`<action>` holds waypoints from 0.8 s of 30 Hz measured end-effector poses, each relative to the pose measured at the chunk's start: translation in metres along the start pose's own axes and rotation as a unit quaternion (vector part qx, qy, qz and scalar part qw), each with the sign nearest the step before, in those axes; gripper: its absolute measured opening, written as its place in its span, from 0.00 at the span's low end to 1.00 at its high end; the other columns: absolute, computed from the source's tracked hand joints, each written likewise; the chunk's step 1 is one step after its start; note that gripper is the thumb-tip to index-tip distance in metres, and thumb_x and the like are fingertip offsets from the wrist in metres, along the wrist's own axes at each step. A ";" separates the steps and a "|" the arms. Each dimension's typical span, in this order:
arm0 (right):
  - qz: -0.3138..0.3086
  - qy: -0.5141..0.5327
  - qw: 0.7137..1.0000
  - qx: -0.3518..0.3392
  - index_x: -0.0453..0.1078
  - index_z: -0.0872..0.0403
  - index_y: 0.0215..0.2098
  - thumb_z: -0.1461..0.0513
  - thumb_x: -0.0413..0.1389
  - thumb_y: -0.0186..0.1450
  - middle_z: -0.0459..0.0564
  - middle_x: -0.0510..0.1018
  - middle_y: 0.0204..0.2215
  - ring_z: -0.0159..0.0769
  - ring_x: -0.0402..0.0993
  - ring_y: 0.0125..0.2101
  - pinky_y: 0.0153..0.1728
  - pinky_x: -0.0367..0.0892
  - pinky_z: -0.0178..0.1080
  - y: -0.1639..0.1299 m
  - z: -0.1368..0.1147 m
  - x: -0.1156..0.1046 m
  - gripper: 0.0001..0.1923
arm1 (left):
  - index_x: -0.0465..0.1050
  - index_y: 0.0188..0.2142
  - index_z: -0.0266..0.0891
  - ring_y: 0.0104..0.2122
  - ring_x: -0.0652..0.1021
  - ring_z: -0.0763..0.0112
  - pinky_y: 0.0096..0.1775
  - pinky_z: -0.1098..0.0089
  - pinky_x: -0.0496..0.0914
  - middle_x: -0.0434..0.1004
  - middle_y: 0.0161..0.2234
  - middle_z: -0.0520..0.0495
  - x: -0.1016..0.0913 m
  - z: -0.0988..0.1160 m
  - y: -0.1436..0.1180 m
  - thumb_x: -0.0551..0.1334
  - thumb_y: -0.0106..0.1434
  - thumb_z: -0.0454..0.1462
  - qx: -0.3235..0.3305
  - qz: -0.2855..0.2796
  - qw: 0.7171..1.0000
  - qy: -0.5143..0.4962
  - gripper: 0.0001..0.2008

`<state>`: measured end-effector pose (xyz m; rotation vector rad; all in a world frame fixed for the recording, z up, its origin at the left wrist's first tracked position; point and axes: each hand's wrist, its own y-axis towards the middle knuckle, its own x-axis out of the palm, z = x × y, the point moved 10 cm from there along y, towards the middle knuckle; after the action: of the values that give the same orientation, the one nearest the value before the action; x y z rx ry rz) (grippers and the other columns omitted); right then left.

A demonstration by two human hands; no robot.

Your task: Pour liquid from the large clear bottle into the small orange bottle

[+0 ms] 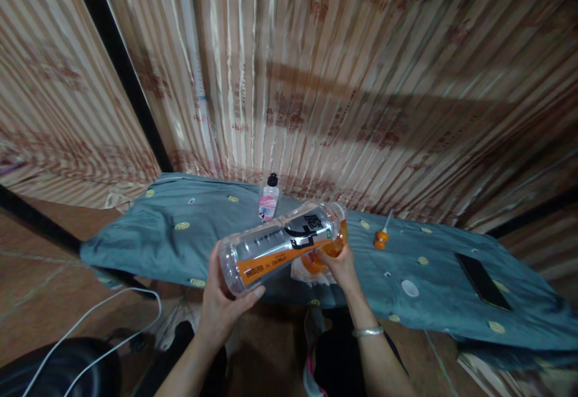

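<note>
My left hand (221,306) grips the base of a large clear plastic bottle (280,245) with an orange and black label. The bottle lies tilted, its neck pointing away to the right, and orange liquid has pooled at that end. My right hand (344,269), with a silver bracelet on the wrist, holds a small clear container of orange liquid (315,262) right under the bottle's neck. What kind of container it is cannot be made out. Both hands are above the near edge of a teal cloth (180,246) with yellow dots.
On the cloth stand a small bottle with a black cap and pink label (270,200), a small orange object with a white stem (382,238), a white disc (410,288) and a black phone (482,280). A striped wall rises behind. A white cable (112,300) crosses the floor at left.
</note>
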<state>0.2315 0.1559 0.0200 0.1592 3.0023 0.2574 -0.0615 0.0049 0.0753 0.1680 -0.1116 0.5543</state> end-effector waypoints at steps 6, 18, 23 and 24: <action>-0.001 0.003 1.000 0.007 0.72 0.50 0.44 0.48 0.71 0.47 0.54 0.86 0.41 0.51 0.83 0.40 0.43 0.77 0.49 -0.001 -0.001 0.000 0.31 | 0.58 0.64 0.42 0.62 0.71 0.45 0.63 0.49 0.65 0.69 0.62 0.37 0.001 -0.001 -0.001 0.78 0.42 0.45 -0.015 -0.004 1.000 -0.009 0.52; 0.002 0.007 1.000 0.015 0.71 0.50 0.42 0.49 0.72 0.45 0.53 0.85 0.41 0.51 0.83 0.40 0.44 0.77 0.49 -0.003 -0.008 0.000 0.30 | 0.58 0.65 0.42 0.63 0.70 0.44 0.64 0.48 0.63 0.68 0.63 0.37 -0.001 -0.003 0.000 0.78 0.42 0.46 -0.012 0.000 1.000 0.003 0.54; 0.003 0.008 1.000 0.020 0.71 0.50 0.45 0.49 0.72 0.46 0.53 0.86 0.41 0.52 0.83 0.41 0.44 0.77 0.50 -0.004 -0.008 0.000 0.32 | 0.58 0.65 0.43 0.63 0.70 0.45 0.64 0.50 0.63 0.68 0.63 0.38 -0.001 -0.001 0.000 0.78 0.42 0.46 -0.012 -0.004 1.000 0.002 0.53; 0.002 0.005 1.000 0.019 0.71 0.51 0.45 0.49 0.72 0.46 0.54 0.86 0.41 0.52 0.83 0.41 0.44 0.77 0.50 -0.004 -0.008 0.000 0.32 | 0.58 0.65 0.43 0.63 0.71 0.46 0.64 0.50 0.63 0.69 0.63 0.38 0.000 -0.001 0.000 0.78 0.42 0.46 -0.012 -0.004 1.000 0.002 0.53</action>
<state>0.2298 0.1506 0.0273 0.1669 3.0181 0.2016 -0.0618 0.0047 0.0743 0.1448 -0.1134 0.5454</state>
